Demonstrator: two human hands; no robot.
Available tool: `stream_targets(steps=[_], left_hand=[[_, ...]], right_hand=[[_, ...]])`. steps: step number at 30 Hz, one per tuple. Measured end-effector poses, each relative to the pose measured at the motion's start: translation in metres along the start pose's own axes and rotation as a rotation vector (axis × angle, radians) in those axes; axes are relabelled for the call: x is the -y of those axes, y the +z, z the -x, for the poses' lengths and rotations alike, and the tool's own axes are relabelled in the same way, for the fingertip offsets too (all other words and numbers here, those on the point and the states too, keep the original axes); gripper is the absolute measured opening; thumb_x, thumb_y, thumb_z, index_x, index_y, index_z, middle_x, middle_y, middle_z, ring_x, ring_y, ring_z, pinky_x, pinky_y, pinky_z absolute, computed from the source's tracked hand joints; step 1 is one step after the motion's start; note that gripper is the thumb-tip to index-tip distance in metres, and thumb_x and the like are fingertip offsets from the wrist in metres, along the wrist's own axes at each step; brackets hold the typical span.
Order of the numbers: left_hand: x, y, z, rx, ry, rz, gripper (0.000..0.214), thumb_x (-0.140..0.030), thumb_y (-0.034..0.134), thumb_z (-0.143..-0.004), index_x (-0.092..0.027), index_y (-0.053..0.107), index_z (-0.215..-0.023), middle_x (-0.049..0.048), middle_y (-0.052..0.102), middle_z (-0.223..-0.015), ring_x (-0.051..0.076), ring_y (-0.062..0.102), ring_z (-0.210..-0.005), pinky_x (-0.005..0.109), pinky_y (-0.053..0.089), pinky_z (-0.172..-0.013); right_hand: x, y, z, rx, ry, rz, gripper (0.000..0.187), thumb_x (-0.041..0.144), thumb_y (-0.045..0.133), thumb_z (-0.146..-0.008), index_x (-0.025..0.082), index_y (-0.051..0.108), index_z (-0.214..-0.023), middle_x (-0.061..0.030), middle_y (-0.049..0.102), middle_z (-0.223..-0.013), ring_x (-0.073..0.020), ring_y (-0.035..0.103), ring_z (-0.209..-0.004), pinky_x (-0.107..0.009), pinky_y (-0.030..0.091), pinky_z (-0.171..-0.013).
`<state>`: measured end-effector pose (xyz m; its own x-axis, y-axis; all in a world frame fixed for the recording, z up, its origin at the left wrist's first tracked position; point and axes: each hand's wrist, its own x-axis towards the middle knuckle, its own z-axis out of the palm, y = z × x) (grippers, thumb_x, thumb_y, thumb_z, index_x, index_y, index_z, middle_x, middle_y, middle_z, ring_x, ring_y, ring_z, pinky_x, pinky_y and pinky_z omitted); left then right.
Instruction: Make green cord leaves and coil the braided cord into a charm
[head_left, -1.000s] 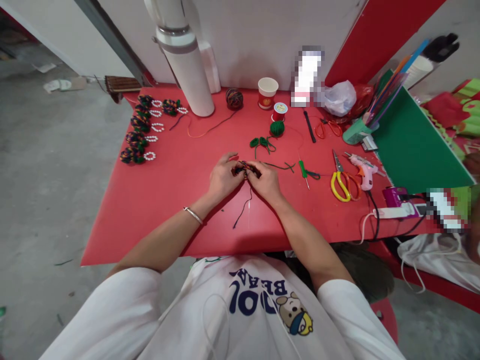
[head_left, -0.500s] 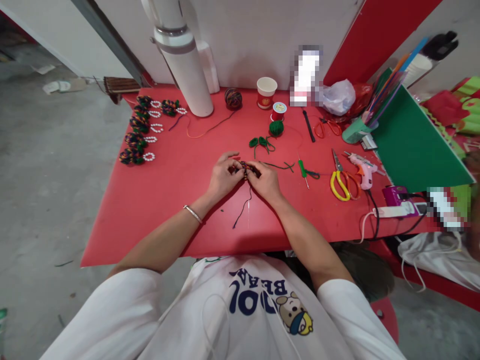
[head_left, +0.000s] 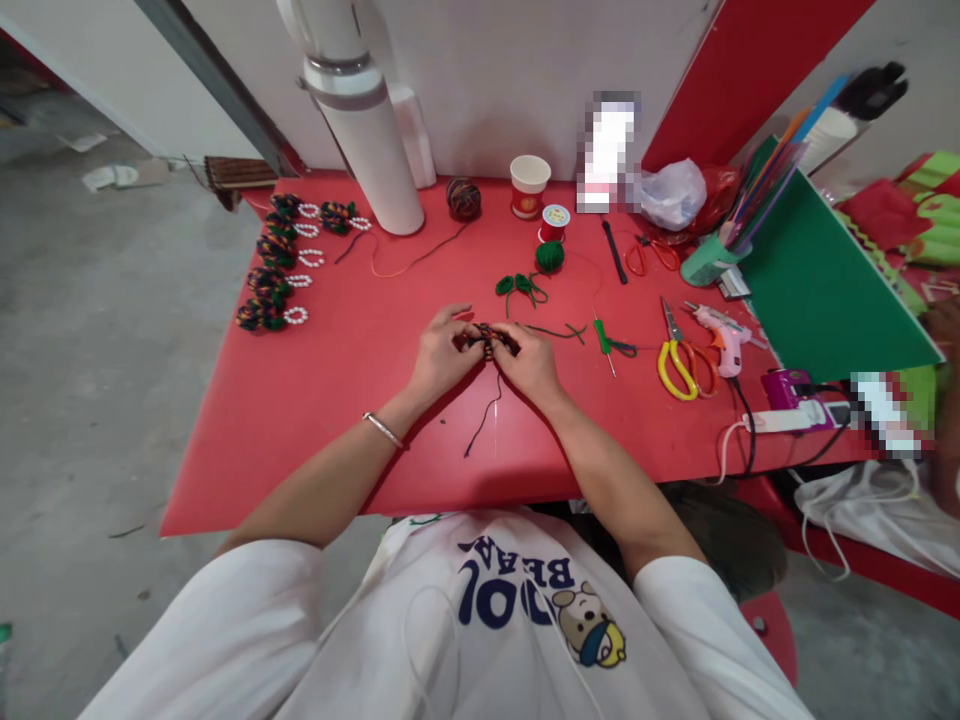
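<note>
Between my two hands, above the middle of the red table (head_left: 315, 430), is a small dark multicoloured crochet piece (head_left: 489, 342). My left hand (head_left: 444, 350) pinches its left side with thumb and fingers, one finger held out above. My right hand (head_left: 529, 358) grips the right side in the same way. Much of the piece is hidden by my fingers. A dark yarn tail (head_left: 484, 415) hangs from it toward me, and a green strand runs out to the right. A green-handled crochet hook (head_left: 604, 338) lies right of my right hand. Green crocheted leaves (head_left: 519, 286) lie beyond my hands.
Finished yarn pieces with bead loops (head_left: 270, 285) line the left edge. A white flask (head_left: 371, 150), variegated yarn ball (head_left: 463, 199), paper cup (head_left: 529, 185) and green yarn ball (head_left: 549, 256) stand at the back. Yellow-and-orange-handled scissors (head_left: 677, 368) and a pink glue gun (head_left: 726, 340) lie right.
Both hands keep their hold on the crochet piece, and slightly more of it shows between the fingers. The whole view has shifted very slightly.
</note>
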<state>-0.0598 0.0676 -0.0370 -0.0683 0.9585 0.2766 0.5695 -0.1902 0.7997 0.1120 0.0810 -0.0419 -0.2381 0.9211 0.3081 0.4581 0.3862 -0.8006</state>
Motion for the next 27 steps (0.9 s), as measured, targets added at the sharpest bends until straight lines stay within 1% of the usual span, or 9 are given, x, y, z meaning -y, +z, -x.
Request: stream_targets(steps=[3,7,11,16,21,24,27], left_hand=[[0.0007,0.0002,0.0002,-0.002,0.005,-0.016,0.006,-0.013,0.073,-0.076,-0.016,0.074,-0.081,0.0165,0.068,-0.134,0.024,0.074,-0.103,0.033,0.062,-0.079],[0.0012,0.0013,0.0006,0.007,0.033,-0.018,0.004,-0.014,0.070,-0.078,-0.016,0.073,-0.077,0.0157,0.068,-0.135,0.027,0.073,-0.111,0.036,0.063,-0.082],[-0.0002,0.0011,0.0010,0.012,0.041,-0.011,0.003,-0.014,0.071,-0.077,-0.015,0.073,-0.075,0.0172,0.067,-0.135,0.028,0.073,-0.112,0.036,0.063,-0.081],[-0.0015,0.0000,0.0012,0.017,0.064,-0.020,0.013,-0.013,0.066,-0.083,-0.016,0.071,-0.072,0.0162,0.068,-0.136,0.027,0.073,-0.112,0.039,0.062,-0.088],[0.0001,0.0019,0.0008,0.021,0.046,-0.005,0.015,-0.013,0.063,-0.083,-0.016,0.069,-0.069,0.0158,0.069,-0.135,0.028,0.073,-0.114,0.041,0.062,-0.092],[0.0001,0.0014,0.0003,0.021,0.037,-0.005,0.016,-0.013,0.063,-0.083,-0.016,0.068,-0.069,0.0148,0.069,-0.135,0.027,0.074,-0.110,0.039,0.063,-0.088],[0.0010,-0.0018,-0.0001,0.001,0.044,0.011,0.009,-0.011,0.063,-0.080,-0.016,0.070,-0.077,0.0154,0.067,-0.135,0.023,0.075,-0.100,0.034,0.063,-0.079]], right_hand=[[0.0003,0.0000,0.0000,0.001,0.003,-0.004,0.027,0.014,0.065,-0.090,0.022,0.078,-0.111,-0.0051,0.080,-0.103,-0.0200,0.073,-0.094,-0.034,0.056,-0.091],[0.0016,-0.0003,-0.0001,0.002,0.005,-0.014,0.026,0.015,0.066,-0.089,0.021,0.078,-0.111,-0.0061,0.080,-0.103,-0.0200,0.073,-0.093,-0.033,0.056,-0.090],[0.0017,-0.0002,0.0000,0.000,0.009,-0.014,0.024,0.017,0.067,-0.089,0.021,0.078,-0.110,-0.0059,0.080,-0.102,-0.0200,0.072,-0.092,-0.034,0.056,-0.090],[0.0015,-0.0001,0.0003,-0.001,0.012,-0.002,0.024,0.017,0.066,-0.090,0.021,0.078,-0.110,-0.0060,0.080,-0.102,-0.0202,0.072,-0.093,-0.034,0.056,-0.090],[0.0020,-0.0005,0.0006,-0.001,0.007,0.006,0.024,0.017,0.066,-0.090,0.023,0.078,-0.110,-0.0051,0.080,-0.101,-0.0198,0.072,-0.092,-0.033,0.056,-0.090],[0.0015,-0.0006,0.0006,0.000,0.006,0.014,0.024,0.017,0.067,-0.090,0.023,0.078,-0.110,-0.0048,0.080,-0.101,-0.0199,0.072,-0.092,-0.034,0.056,-0.090],[0.0008,-0.0006,0.0005,0.004,0.005,0.018,0.024,0.017,0.067,-0.090,0.022,0.077,-0.111,-0.0055,0.080,-0.101,-0.0199,0.072,-0.091,-0.033,0.056,-0.089]])
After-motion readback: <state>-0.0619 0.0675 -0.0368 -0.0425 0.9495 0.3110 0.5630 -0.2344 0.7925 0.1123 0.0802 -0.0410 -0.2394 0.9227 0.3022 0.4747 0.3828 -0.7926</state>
